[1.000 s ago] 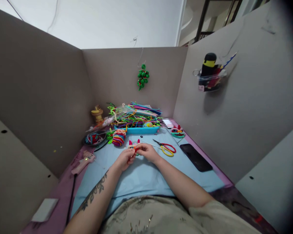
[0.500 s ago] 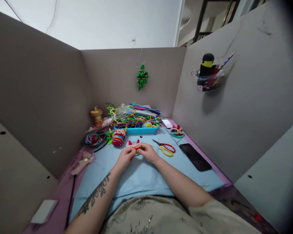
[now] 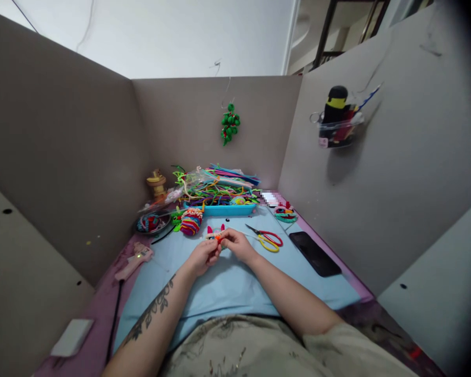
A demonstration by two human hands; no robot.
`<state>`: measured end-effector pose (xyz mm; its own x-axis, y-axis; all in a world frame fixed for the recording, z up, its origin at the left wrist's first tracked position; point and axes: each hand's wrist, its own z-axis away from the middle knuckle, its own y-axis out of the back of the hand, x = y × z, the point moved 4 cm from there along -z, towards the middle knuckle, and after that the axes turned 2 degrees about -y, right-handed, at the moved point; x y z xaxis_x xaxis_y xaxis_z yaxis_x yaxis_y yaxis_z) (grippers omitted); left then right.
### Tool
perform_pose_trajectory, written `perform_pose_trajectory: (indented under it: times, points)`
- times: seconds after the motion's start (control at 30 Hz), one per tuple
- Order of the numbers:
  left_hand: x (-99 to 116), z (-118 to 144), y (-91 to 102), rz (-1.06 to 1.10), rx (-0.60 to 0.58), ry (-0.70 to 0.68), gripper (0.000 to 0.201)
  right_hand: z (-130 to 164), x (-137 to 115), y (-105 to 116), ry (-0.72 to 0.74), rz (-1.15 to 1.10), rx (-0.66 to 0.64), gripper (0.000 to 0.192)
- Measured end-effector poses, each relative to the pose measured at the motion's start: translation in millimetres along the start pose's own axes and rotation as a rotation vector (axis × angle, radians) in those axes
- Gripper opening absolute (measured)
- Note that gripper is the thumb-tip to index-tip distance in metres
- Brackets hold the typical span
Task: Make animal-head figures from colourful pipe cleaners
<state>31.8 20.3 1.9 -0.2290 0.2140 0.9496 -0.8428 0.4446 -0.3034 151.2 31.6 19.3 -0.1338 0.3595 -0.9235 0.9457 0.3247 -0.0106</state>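
Note:
Low over the blue cloth, my left hand (image 3: 204,256) and my right hand (image 3: 236,245) meet at a small pipe-cleaner figure (image 3: 216,233). Two pink tips stand up from the figure, and orange and red show in its middle. My left thumb and fingers are closed on its lower part, the other fingers curled beneath. From the other side my right fingertips pinch it near the orange bit. The fingers hide most of its lower half. Scissors (image 3: 267,241) with one red and one yellow handle lie just right of my right hand.
Behind is a blue tray (image 3: 230,210) heaped with pipe cleaners (image 3: 220,188). A striped pouch-like piece (image 3: 191,222) and a dark bowl (image 3: 165,228) sit left. A pink glue gun (image 3: 136,260) lies left, a phone (image 3: 314,254) right. Grey partitions (image 3: 215,125) enclose the table.
My left hand has turned slightly, its curled lower fingers showing more. More of the figure's left side now shows. My right hand keeps its pinch nearly in place.

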Motion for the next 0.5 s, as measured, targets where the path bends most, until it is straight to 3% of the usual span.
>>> perform_pose_trajectory:
  times: [0.17, 0.27, 0.5]
  points:
    - [5.7, -2.8, 1.9, -0.291, 0.137, -0.198, 0.034, 0.2, 3.5, 3.3, 0.026, 0.128, 0.087, 0.019]
    - [7.5, -3.3, 2.2, -0.358, 0.151, -0.260, 0.034, 0.5, 4.2, 3.7, 0.053, 0.245, 0.080, 0.020]
    - [-2.1, -2.7, 1.3, -0.139, 0.056, -0.049, 0.032, 3.7, -1.4, 0.0, 0.232, 0.588, -0.038, 0.028]
